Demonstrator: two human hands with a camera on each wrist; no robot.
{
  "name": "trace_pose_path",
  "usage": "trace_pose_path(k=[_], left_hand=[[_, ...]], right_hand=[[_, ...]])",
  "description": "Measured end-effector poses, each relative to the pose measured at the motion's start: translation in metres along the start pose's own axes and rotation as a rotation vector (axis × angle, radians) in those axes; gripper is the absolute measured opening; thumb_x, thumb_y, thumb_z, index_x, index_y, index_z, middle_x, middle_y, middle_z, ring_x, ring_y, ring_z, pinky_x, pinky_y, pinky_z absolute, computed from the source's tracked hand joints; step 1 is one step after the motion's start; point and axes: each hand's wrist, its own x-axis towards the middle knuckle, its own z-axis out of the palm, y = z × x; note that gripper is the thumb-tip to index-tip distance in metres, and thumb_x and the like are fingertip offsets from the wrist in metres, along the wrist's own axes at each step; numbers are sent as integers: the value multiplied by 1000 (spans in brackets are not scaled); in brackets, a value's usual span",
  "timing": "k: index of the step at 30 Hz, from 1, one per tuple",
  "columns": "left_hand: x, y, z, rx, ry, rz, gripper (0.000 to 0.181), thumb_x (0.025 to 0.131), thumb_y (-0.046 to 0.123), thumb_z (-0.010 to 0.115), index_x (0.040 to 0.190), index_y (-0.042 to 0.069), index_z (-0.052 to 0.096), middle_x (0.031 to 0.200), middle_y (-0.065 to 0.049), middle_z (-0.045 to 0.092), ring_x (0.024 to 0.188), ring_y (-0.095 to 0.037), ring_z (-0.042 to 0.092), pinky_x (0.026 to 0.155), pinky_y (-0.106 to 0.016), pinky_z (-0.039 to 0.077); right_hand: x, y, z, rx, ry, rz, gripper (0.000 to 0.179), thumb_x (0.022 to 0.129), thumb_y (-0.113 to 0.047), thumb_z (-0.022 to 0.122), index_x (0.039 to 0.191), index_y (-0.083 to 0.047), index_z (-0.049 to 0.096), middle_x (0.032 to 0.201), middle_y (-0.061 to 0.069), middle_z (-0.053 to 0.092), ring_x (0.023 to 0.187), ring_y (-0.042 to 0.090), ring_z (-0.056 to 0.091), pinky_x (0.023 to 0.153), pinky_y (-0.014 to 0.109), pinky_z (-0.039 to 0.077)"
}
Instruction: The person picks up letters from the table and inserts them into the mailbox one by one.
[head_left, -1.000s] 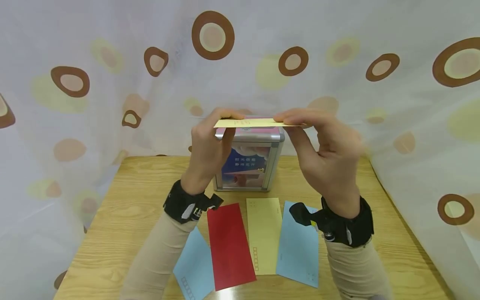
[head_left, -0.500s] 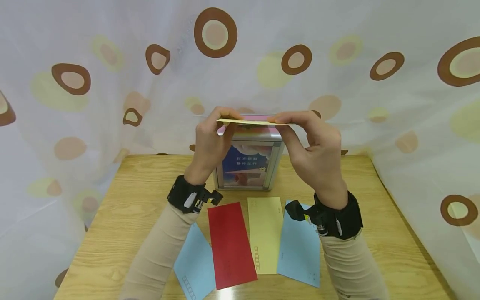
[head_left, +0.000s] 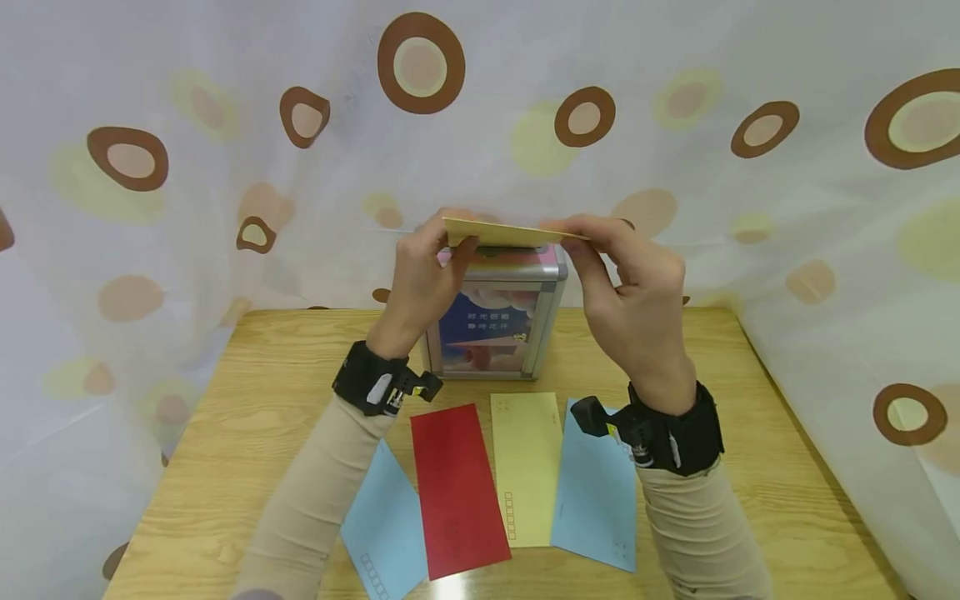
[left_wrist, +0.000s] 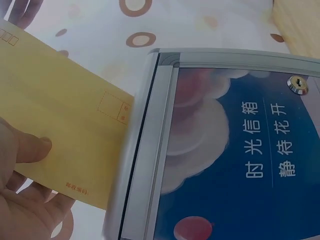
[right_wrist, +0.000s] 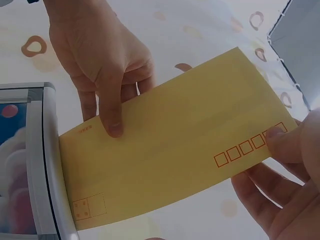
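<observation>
A yellow envelope [head_left: 504,232] is held between both hands at the top of a metal-framed letter box [head_left: 487,337]. My left hand [head_left: 429,279] pinches its left side, the thumb [left_wrist: 36,149] on the face towards me. My right hand [head_left: 637,304] pinches the other end, its thumb over the printed boxes, as the right wrist view shows. One short edge of the envelope [right_wrist: 170,145] meets the box's top rim; whether it is inside the slot I cannot tell.
On the wooden table [head_left: 292,358] in front of the box lie a red envelope [head_left: 459,492], a second yellow envelope [head_left: 527,467], a blue envelope [head_left: 596,492] and another blue envelope [head_left: 386,521], partly under the red one. A patterned curtain [head_left: 480,158] hangs behind.
The held envelope has tilted, its left end now higher and more of its face showing. The right hand has shifted left and the left hand slightly up. The table envelopes stay put.
</observation>
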Motion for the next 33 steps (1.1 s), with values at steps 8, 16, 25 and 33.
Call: trace_pose_path(k=[8,16,25,33], left_hand=[[-1,14,-8,6,13,-2,18,90,-3,64,107,3,65,102,-12,71,93,-17,66,81,-38,56],[12,55,-32,73,96,76,11,92,2,65,102,-1,65,97,-13,72,92,-17,67,85,-32,56],[24,83,-45,64,219,196,9,89,-1,66,98,-3,69,91,-14,72,85,-19,67,78,-34,57],[22,83,-45,75,225,211,8,90,0,66,96,-2,71,91,-14,72,87,-19,67,76,-33,57]], right_hand=[[1,-2,2,-16,-1,-15,17,87,10,64,101,3,71,94,16,73,86,21,68,79,24,51],[1,5,5,-36,3,-12,16,88,7,65,101,1,72,95,13,74,87,18,68,82,26,53],[4,1,8,-46,17,-23,15,88,6,66,99,1,73,92,12,74,86,19,69,81,24,52],[3,5,8,-57,-18,-26,16,89,5,65,102,2,72,95,12,74,89,21,69,84,26,53]])
